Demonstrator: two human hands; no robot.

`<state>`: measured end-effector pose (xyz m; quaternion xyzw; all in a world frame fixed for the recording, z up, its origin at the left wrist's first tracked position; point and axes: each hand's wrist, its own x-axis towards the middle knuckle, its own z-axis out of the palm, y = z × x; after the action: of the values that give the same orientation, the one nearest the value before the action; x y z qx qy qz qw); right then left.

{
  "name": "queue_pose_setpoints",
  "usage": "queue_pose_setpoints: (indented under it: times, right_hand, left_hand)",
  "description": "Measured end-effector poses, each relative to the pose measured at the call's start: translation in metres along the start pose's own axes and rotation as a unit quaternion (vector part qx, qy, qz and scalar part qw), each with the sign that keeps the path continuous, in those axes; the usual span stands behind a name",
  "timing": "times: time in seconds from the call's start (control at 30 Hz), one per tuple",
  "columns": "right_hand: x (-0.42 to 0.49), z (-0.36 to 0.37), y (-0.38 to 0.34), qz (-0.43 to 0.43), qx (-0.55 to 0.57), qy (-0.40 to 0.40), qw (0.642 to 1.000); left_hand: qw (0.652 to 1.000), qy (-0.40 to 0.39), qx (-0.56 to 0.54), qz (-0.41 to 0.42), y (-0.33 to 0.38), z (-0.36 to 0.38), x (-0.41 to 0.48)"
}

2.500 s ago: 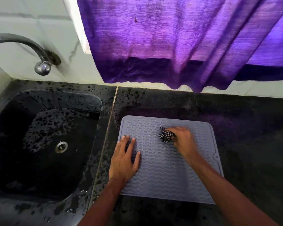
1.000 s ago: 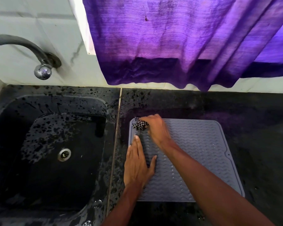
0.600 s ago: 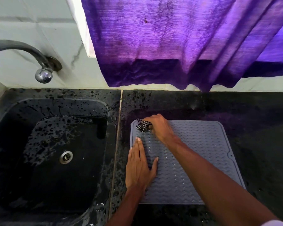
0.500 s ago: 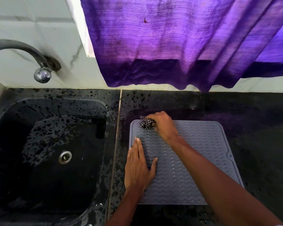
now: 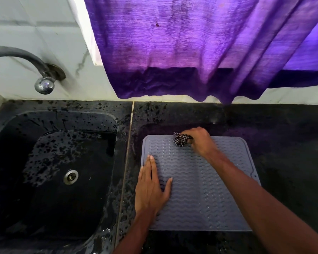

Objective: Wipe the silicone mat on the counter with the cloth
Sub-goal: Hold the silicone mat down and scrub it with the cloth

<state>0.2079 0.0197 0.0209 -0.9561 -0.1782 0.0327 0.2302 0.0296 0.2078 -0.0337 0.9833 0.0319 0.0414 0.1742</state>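
A grey silicone mat [image 5: 200,189] with a wavy ribbed surface lies flat on the black counter [image 5: 283,143], right of the sink. My right hand [image 5: 199,141] grips a bunched black-and-white checked cloth [image 5: 181,139] and holds it against the mat's far edge, left of centre. Most of the cloth is hidden inside the fist. My left hand [image 5: 151,187] lies flat, fingers straight, on the mat's left side near its edge.
A wet black sink [image 5: 50,173] with a metal drain [image 5: 70,176] sits left of the mat. A chrome tap [image 5: 42,83] juts from the white tiled wall. A purple curtain [image 5: 200,48] hangs above the counter's back edge.
My right hand has carried the cloth from the mat's far left corner rightward along the far edge. My left hand has stayed flat on the mat's left side.
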Motion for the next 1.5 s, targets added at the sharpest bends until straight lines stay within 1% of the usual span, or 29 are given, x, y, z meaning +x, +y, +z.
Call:
queue_pose_setpoints:
  times: [0.13, 0.3, 0.4, 0.47, 0.63, 0.77, 0.83, 0.97, 1.1, 1.3, 1.4, 1.5]
  right_hand:
    - [-0.008, -0.012, 0.02, 0.049, 0.005, 0.045, 0.998]
    - [-0.023, -0.026, 0.033, 0.026, 0.0, 0.023, 0.999]
    - [-0.022, -0.038, 0.041, 0.051, 0.014, 0.063, 0.997]
    - [-0.03, -0.045, 0.054, 0.073, 0.001, 0.079, 0.994]
    - [-0.04, -0.053, 0.074, 0.094, 0.004, 0.02, 0.995]
    - [-0.043, -0.062, 0.094, 0.131, 0.0, 0.077, 0.988]
    - [-0.055, -0.062, 0.107, 0.146, -0.022, 0.077, 0.986]
    - [-0.059, -0.068, 0.114, 0.131, -0.012, 0.048, 0.99]
    - [-0.067, -0.076, 0.116, 0.144, 0.0, 0.089, 0.986]
    - [-0.081, -0.074, 0.121, 0.14, -0.024, 0.055, 0.988]
    - [-0.086, -0.074, 0.119, 0.151, -0.006, 0.072, 0.986]
    - [-0.098, -0.065, 0.11, 0.145, -0.023, 0.083, 0.986]
  left_hand:
    - [1.0, 0.002, 0.003, 0.001, -0.001, 0.001, 0.0]
    - [1.0, 0.004, 0.003, 0.003, -0.002, 0.002, 0.0]
    - [1.0, 0.012, -0.002, 0.003, -0.001, 0.0, 0.0]
    - [1.0, 0.013, 0.002, 0.014, -0.001, 0.001, 0.0]
    - [1.0, 0.005, 0.012, 0.024, -0.005, 0.005, 0.0]
    - [1.0, 0.006, 0.012, 0.019, -0.004, 0.005, 0.0]
    - [1.0, 0.005, 0.012, 0.019, -0.004, 0.004, 0.0]
    - [1.0, 0.007, 0.009, 0.02, -0.003, 0.004, 0.0]
    - [1.0, 0.005, 0.011, 0.019, -0.004, 0.004, 0.001]
    - [0.999, -0.004, 0.03, 0.022, -0.004, 0.003, 0.001]
    - [0.999, -0.006, 0.031, 0.02, -0.003, 0.003, 0.0]
    - [0.999, -0.005, 0.03, 0.018, -0.003, 0.003, 0.001]
